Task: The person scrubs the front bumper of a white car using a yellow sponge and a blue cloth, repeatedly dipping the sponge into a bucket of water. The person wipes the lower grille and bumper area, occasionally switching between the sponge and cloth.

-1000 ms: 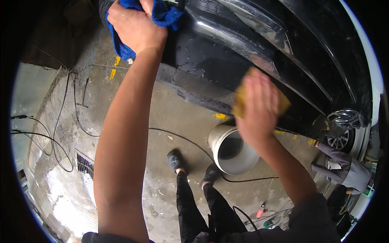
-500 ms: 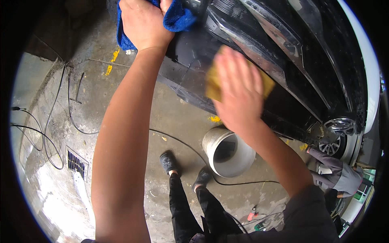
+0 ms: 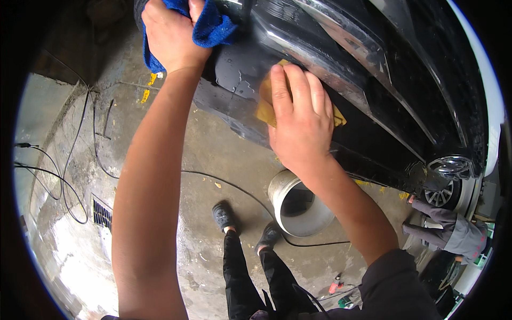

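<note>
My left hand (image 3: 173, 40) grips a blue cloth (image 3: 212, 26) at the upper end of a black car bumper (image 3: 234, 72). Water droplets dot the bumper's dark surface, and dull, scuffed patches run along its ridges. Against this surface my right hand (image 3: 301, 114) presses a yellow sheet of sandpaper (image 3: 340, 117), with the fingers laid together over it. Much of the sheet is hidden under the palm and fingers.
Below the bumper a white bucket (image 3: 274, 194) stands on the stained concrete floor, close to my shoes. A black hose (image 3: 234, 185) crosses the floor. A floor drain (image 3: 101, 213) lies at left. Another person (image 3: 453, 232) crouches by a car wheel at right.
My right hand has slid left with the sandpaper across the bumper. My left hand and the blue cloth appear slightly farther left as the view shifts.
</note>
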Demonstrator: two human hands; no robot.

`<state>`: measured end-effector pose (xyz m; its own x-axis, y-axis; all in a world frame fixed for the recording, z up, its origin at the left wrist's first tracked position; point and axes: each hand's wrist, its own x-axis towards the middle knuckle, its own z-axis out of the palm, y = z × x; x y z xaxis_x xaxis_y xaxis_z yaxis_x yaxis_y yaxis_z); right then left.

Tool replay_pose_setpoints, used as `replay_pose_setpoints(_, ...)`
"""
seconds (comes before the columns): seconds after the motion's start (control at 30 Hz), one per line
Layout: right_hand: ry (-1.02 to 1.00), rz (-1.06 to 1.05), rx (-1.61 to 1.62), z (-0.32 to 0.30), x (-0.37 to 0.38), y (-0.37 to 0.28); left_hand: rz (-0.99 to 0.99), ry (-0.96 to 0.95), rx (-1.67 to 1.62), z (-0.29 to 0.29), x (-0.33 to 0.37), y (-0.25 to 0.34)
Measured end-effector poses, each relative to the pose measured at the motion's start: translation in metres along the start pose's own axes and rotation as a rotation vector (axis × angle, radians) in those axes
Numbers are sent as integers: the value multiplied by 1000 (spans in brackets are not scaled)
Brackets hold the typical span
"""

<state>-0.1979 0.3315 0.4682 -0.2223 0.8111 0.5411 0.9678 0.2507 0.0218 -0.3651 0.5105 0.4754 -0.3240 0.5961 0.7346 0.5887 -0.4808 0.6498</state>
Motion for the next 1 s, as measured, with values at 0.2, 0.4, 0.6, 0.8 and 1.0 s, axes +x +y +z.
replay_pose_setpoints(0.2, -110, 66, -46, -36, -70, 51, 47, 49, 19, -7, 0, -11)
replay_pose_setpoints(0.4, -7, 69, 42, 15, 29, -38, -8, 42, -13, 2, -5, -2)
replay_pose_setpoints(0.6, -64, 103, -26, -2, -22, -7, -3, 29, 6, -10, -2, -9)
replay_pose_setpoints(0.8, -37, 140, 67, 26, 42, -54, -9, 30, 40, -5, -2, 2)
replay_pose_setpoints(1.0, -31, 124, -7, 8, -1, -31, 44, 30, 96, -12, 1, -9)
